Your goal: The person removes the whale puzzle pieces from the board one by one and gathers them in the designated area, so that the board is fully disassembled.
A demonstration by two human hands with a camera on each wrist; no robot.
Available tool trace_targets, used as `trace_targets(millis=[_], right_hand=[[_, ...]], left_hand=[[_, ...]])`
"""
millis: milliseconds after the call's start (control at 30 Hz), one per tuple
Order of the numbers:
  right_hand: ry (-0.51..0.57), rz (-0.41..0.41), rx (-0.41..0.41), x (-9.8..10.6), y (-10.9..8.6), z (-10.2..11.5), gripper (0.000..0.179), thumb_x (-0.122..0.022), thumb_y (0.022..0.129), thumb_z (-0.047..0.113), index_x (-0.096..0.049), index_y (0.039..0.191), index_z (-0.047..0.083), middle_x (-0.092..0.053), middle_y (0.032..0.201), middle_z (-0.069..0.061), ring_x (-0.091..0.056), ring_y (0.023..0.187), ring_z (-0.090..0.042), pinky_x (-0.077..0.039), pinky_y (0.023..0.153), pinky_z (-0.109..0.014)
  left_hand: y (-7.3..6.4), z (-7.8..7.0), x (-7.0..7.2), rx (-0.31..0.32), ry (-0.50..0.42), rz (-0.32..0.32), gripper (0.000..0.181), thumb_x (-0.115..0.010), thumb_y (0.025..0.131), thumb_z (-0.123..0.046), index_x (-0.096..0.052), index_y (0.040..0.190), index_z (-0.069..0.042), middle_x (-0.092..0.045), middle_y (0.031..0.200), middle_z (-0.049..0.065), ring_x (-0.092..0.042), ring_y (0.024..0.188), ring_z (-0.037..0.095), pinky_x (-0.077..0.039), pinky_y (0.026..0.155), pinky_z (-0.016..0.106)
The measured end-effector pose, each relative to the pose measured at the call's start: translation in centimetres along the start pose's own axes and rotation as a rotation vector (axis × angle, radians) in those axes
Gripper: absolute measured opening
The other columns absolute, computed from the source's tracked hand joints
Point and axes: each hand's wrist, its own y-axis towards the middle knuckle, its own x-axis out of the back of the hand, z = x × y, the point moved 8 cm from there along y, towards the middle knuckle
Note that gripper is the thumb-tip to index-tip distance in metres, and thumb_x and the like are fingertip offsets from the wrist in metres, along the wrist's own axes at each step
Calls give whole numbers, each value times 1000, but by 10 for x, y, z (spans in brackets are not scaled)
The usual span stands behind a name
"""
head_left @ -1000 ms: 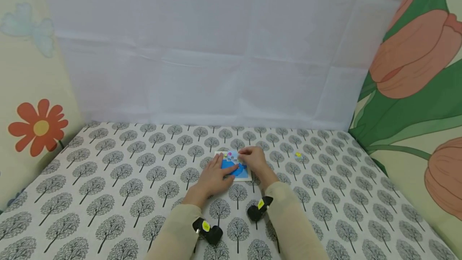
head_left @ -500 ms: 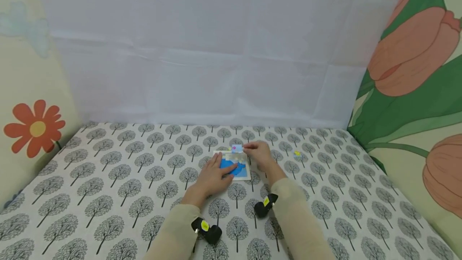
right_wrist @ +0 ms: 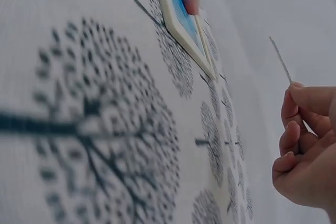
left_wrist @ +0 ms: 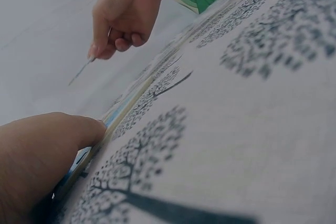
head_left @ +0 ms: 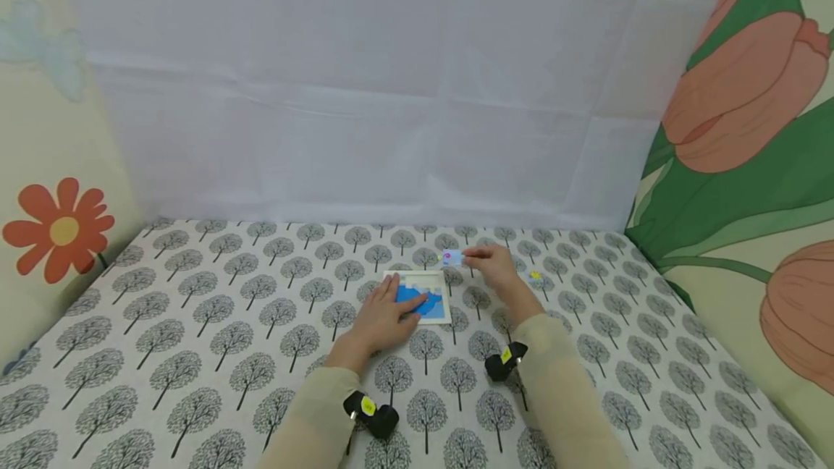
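A small white-framed puzzle board [head_left: 446,313] with a blue picture lies in the middle of the table. Spread over its left side, my left hand [head_left: 380,315] presses on it with straight fingers and the thumb reaching across the blue. Beyond the board's back right corner, my right hand [head_left: 494,270] pinches a thin, light-blue puzzle piece [head_left: 452,258] with a pink mark. The piece [right_wrist: 281,59] appears edge-on in the right wrist view, raised above the cloth between thumb and index finger; the other fingers are curled. A pale strip shows along the board's upper part.
A small light-blue piece with a yellow mark [head_left: 536,276] lies on the cloth to the right of my right hand. The tablecloth [head_left: 260,324] has a tree print. A white sheet [head_left: 365,93] hangs behind the table, with flower-patterned walls [head_left: 749,114] at the sides.
My right hand has lifted the puzzle piece off the board's upper part and carried it right and back, clear of the frame. My left hand has stayed on the board.
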Motion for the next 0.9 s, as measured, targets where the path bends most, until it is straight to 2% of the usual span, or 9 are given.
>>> trace_targets(millis=[167,300,400,433,600,733,900], right_hand=[[20,-9,21,19,-6,1,17,-61,81,12,-64,95,4,-58,99,-9,-53,93,-22,-41,83,-36],[-36,-19,47,32,-2,-7,19,-59,82,13,-63,98,4,-57,103,-10,-51,96,-23,-41,83,-37],[-50,-30,30,42,0,-13,21,-56,84,11,-61,102,1,-54,106,-13,-48,99,-26,-38,86,-41],[-44,-41,5,45,-6,-9,21,-56,84,11,-61,102,1,-54,105,-12,-48,99,-25,-37,86,-43],[-26,-77,-10,61,-7,-18,20,-57,83,11,-62,99,1,-55,100,-10,-50,95,-24,-36,85,-48],[-21,-96,-25,72,-6,-25,19,-58,83,10,-62,98,-1,-54,101,-12,-48,95,-25,-38,85,-44],[-87,-96,-52,80,-5,-33,23,-55,85,8,-58,104,-5,-52,108,-18,-47,99,-29,-39,84,-40]], left_hand=[[-1,0,0,-7,-2,1,42,-40,90,-34,-41,130,-24,-7,139,23,-2,127,33,-7,101,44],[-1,2,0,1,-5,1,42,-40,90,-35,-41,130,-25,-7,140,22,-2,127,33,-6,101,44],[-2,3,-1,6,-6,1,42,-40,90,-35,-41,130,-25,-7,140,22,-2,127,33,-6,101,44],[-2,3,-1,7,-5,1,42,-40,90,-35,-41,130,-25,-7,140,22,-2,127,33,-6,101,44],[-2,4,-1,12,-7,-2,42,-40,90,-35,-41,130,-25,-7,140,22,-2,127,32,-6,101,44],[-2,4,-2,14,-4,-2,42,-39,90,-35,-40,131,-26,-7,140,21,-2,127,32,-6,101,44],[-2,3,-1,14,-3,-5,42,-40,90,-35,-41,130,-25,-7,140,22,-2,127,32,-6,101,44]])
